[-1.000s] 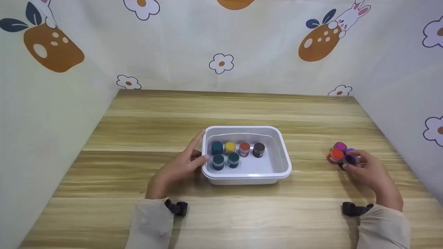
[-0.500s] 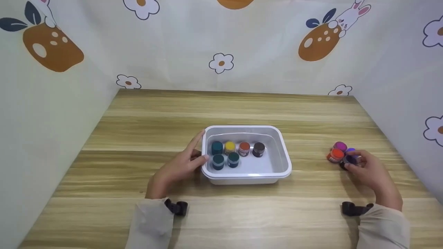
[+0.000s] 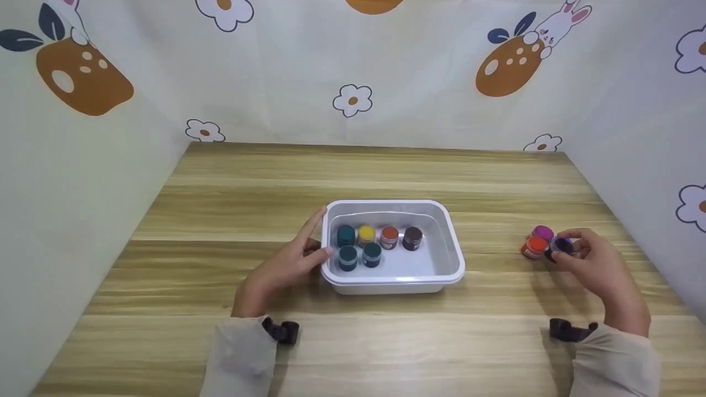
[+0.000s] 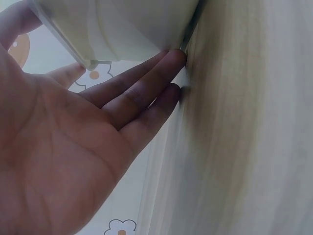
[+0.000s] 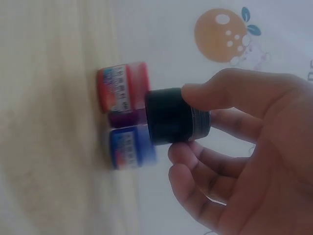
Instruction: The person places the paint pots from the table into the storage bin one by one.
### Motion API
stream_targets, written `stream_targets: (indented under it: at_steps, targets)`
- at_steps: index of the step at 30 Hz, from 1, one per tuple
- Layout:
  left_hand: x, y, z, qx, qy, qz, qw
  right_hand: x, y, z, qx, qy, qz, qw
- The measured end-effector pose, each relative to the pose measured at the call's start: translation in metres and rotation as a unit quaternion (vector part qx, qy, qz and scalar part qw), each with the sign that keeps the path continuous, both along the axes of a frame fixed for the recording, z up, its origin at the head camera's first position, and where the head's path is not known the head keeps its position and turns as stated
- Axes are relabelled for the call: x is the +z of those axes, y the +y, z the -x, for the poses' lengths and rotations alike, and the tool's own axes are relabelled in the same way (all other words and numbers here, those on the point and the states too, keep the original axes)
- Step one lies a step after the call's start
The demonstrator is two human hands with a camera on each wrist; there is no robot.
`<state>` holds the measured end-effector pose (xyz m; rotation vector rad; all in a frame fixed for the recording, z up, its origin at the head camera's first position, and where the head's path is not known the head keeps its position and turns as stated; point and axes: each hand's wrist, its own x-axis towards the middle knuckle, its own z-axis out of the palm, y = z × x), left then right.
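Observation:
My right hand (image 3: 601, 270) pinches a small dark paint jar (image 5: 168, 117) between thumb and fingers, raised off the table in the right wrist view. Close behind it stand an orange-red paint jar (image 3: 534, 247), a purple paint jar (image 3: 543, 232) and a blue paint jar (image 5: 128, 148), the last mostly hidden by the held jar in the head view. At the left end of a white plastic tub (image 3: 392, 280), my left hand (image 3: 284, 267) touches the rim with thumb and index finger. Its other fingers extend low along the tub's wall (image 4: 132, 29).
Inside the tub stand several paint jars: a back row with teal, yellow (image 3: 367, 235), red-brown (image 3: 389, 237) and dark brown (image 3: 412, 238) lids, and two dark green ones (image 3: 348, 257) in front. Patterned cloth walls (image 3: 353, 55) enclose the wooden table (image 3: 430, 353).
My right hand has lifted the dark jar and shifted slightly right and away from the orange-red jar. My left hand and the tub have stayed in place.

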<state>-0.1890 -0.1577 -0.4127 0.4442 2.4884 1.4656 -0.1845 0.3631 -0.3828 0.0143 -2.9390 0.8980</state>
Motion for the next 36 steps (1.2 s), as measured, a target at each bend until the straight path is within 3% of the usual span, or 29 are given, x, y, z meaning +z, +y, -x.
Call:
stream_targets:
  at_steps: [14, 27, 36]
  targets:
    - [-0.002, 0.000, 0.001, -0.013, 0.007, -0.006, 0.9999, 0.027, -0.038, 0.004, 0.040, 0.043, 0.006, 0.998]
    - [0.001, 0.001, 0.000, 0.002, -0.008, 0.000, 1.0000, 0.060, -0.107, 0.022, 0.155, 0.083, 0.035, 0.984]
    - [0.000, 0.001, 0.000, -0.010, -0.001, -0.008, 0.9999, 0.057, -0.160, 0.029, 0.222, 0.076, 0.047, 0.971]
